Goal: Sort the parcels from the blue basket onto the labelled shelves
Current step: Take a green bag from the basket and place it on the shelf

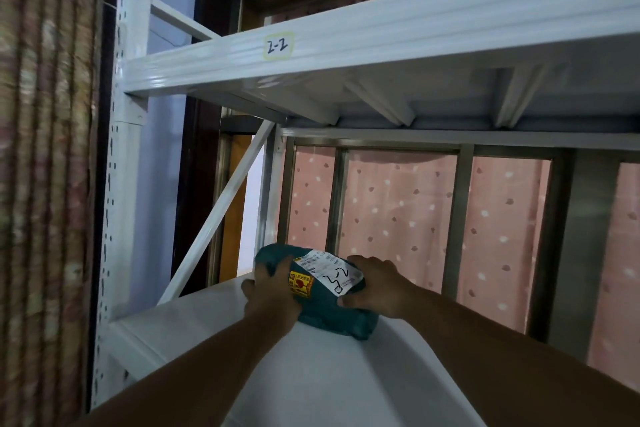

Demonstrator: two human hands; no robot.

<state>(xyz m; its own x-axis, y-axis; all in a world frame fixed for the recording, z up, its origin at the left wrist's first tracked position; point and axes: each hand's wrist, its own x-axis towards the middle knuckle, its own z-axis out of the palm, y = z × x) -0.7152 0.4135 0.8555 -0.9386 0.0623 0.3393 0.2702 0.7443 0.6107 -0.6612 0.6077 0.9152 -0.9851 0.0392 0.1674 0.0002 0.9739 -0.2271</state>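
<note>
I see both bare forearms reaching forward and up from the bottom of the view, converging on a soft teal plastic parcel bag [332, 308] that sits on a white metal shelf board [207, 322]. My left hand [272, 298] curls over the parcel's left end, fingers wrapped across its top and thumb low by the shelf surface, gripping it. My right hand [375, 288] holds the right end, fingers bent over the far edge and thumb pressed on the near side. The parcel lies flat near the shelf's left rear area, its long axis running from far left to near right. A white shipping label with handwritten digits [330, 270] faces up, beside a yellow and red sticker [300, 282]. Bare shelf surface spreads in front of the parcel and toward the left edge, where a white perforated upright post [116, 218] and a diagonal white brace [221, 211] stand. Overhead, the next white shelf beam carries a yellow-edged paper tag reading 2-2 [278, 46], leaving tall open room between the levels. Behind the rack is a metal-framed window with a pink dotted curtain [398, 211].
</note>
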